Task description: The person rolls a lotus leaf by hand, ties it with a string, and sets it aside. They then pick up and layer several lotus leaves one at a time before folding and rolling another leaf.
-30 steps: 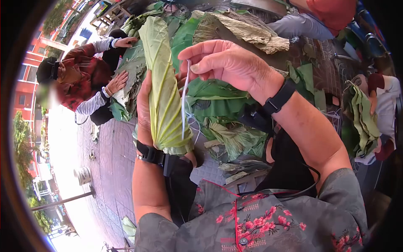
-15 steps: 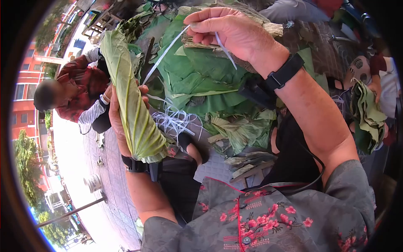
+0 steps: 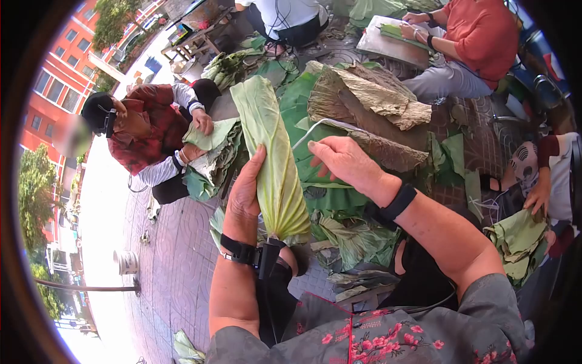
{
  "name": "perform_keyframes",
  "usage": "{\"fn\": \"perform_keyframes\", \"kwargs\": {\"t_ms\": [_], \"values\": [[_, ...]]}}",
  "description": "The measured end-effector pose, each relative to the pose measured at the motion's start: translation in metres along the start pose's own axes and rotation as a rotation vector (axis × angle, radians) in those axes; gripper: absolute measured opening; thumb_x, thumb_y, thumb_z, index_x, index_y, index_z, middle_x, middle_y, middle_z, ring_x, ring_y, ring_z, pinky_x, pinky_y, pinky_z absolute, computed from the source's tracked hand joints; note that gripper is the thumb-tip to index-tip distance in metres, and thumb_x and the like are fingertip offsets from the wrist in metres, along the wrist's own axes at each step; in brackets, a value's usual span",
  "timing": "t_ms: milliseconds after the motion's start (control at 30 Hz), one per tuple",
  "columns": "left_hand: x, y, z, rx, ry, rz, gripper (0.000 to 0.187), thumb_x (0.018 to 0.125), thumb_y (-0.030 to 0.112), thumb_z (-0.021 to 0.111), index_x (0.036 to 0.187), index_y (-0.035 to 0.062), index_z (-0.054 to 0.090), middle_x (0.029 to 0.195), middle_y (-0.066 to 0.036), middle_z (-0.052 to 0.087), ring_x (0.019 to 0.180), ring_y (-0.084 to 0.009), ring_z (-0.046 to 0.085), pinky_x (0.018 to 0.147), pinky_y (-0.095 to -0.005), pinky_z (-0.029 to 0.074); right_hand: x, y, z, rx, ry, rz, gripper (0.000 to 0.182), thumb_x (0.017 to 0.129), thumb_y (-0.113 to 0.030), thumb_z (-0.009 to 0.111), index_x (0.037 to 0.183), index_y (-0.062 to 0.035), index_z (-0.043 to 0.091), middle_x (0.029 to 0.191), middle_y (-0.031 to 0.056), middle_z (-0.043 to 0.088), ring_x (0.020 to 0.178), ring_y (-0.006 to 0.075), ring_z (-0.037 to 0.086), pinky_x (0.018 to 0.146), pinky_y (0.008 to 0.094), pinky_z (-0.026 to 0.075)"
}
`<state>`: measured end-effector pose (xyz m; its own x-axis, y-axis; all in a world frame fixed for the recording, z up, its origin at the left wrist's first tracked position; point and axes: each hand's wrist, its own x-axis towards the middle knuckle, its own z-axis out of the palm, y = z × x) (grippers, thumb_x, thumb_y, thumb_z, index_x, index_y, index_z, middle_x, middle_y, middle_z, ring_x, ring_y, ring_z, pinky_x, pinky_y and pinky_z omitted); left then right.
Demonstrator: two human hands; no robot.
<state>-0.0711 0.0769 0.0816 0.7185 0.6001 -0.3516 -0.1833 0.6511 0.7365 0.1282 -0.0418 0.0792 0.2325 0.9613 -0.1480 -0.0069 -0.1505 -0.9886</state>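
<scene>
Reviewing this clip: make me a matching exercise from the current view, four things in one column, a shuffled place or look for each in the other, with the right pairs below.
Things:
1. leaf roll
2. thin white strip
3. bucket
4. dried leaves

Places or looks:
A. on the pavement
B. held in the left hand
C. brown and crinkled
D. curving near the right hand

Pairs: 1-B, 2-D, 3-A, 4-C

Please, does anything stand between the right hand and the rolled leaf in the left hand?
Only a thin white strip shows in the gap between the right hand and the rolled leaf; it would hardly block the way. Nothing else visible does.
</scene>
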Motion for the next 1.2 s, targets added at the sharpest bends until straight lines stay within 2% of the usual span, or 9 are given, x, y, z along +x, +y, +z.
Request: {"fn": "perform_keyframes", "kwargs": {"t_ms": [200,300,467,633,733,833,1000,1100,1200], "values": [[0.0,-0.012,0.019,0.139,-0.029,-0.003,0.05,0.098,0.039,0.06,0.127,-0.0009,0.055,0.108,-0.011,0.068,0.092,-0.0193,0.068,0.081,-0.0339,0.057,0.016,0.013,0.006,0.669,0.12,-0.086,0.023,0.098,-0.026,0.061,0.104,-0.0048,0.068,0.092,0.0038,0.068,0.072,0.0092,0.063,0.059,0.0232,0.048],[0.008,-0.02,0.023,0.217,-0.014,0.003,0.052,0.097,0.042,0.061,0.127,-0.0007,0.055,0.111,-0.009,0.067,0.095,-0.0172,0.067,0.085,-0.0331,0.055,0.019,0.006,0.0,0.419,0.249,-0.265,0.019,0.099,-0.022,0.059,0.102,-0.0055,0.068,0.091,0.0008,0.068,0.072,0.0072,0.063,0.059,0.0219,0.047],[0.034,-0.057,0.022,0.238,-0.051,0.03,0.043,0.102,0.037,0.05,0.121,-0.0001,0.058,0.118,-0.011,0.064,0.1,-0.0194,0.065,0.088,-0.034,0.054,0.004,0.002,0.005,-0.614,0.345,-1.008,0.015,0.088,-0.008,0.059,0.1,-0.0039,0.067,0.086,0.0129,0.066,0.08,0.0317,0.064,0.07,0.0398,0.053],[0.073,-0.102,-0.029,1.225,-0.067,0.492,0.043,0.104,0.037,0.037,0.115,0.0013,0.059,0.108,-0.025,0.067,0.104,-0.0389,0.064,0.085,-0.0443,0.049,0.003,0.011,-0.006,-0.843,0.052,-0.741,0.017,0.088,-0.011,0.061,0.103,-0.0048,0.069,0.09,0.0125,0.069,0.082,0.0311,0.067,0.072,0.04,0.055],[0.074,-0.106,-0.027,1.309,0.094,0.516,0.046,0.103,0.037,0.036,0.109,-0.0007,0.062,0.099,-0.023,0.065,0.096,-0.0403,0.064,0.082,-0.0437,0.049,0.009,0.031,0.007,-0.694,0.152,-0.669,0.015,0.089,-0.013,0.06,0.098,-0.0046,0.069,0.087,0.0132,0.069,0.079,0.032,0.067,0.072,0.0399,0.054],[0.065,-0.103,-0.004,1.296,0.27,0.322,0.057,0.102,0.048,0.034,0.107,-0.002,0.061,0.093,-0.027,0.064,0.087,-0.0467,0.062,0.079,-0.0451,0.049,0.018,0.045,0.013,-0.549,0.238,-0.546,0.017,0.091,-0.015,0.058,0.093,-0.004,0.07,0.081,0.0161,0.068,0.077,0.0345,0.067,0.071,0.0413,0.054],[0.078,-0.116,-0.008,0.82,0.189,-0.163,0.066,0.1,0.053,0.032,0.102,-0.0043,0.063,0.085,-0.018,0.065,0.077,-0.0359,0.067,0.06,-0.041,0.052,0.032,0.063,0.003,-0.704,0.125,-0.425,0.02,0.092,-0.02,0.057,0.09,-0.006,0.071,0.078,0.018,0.067,0.077,0.0363,0.067,0.068,0.0435,0.053],[0.074,-0.114,-0.013,1.07,0.079,0.055,0.067,0.098,0.056,0.036,0.095,-0.0039,0.065,0.082,-0.019,0.065,0.077,-0.0326,0.068,0.06,-0.0392,0.054,0.034,0.069,0.001,-0.882,0.105,-0.408,0.02,0.092,-0.022,0.056,0.09,-0.0084,0.071,0.079,0.0163,0.068,0.077,0.0355,0.067,0.068,0.0438,0.053],[0.063,-0.088,-0.004,1.216,0.059,-0.322,0.058,0.094,0.051,0.049,0.09,-0.0039,0.067,0.086,-0.022,0.068,0.086,-0.0342,0.07,0.066,-0.0434,0.055,0.031,0.071,0.004,-1.01,0.056,-0.452,0.018,0.092,-0.024,0.057,0.091,-0.011,0.07,0.08,0.0143,0.068,0.078,0.0342,0.067,0.068,0.0438,0.053]]}}
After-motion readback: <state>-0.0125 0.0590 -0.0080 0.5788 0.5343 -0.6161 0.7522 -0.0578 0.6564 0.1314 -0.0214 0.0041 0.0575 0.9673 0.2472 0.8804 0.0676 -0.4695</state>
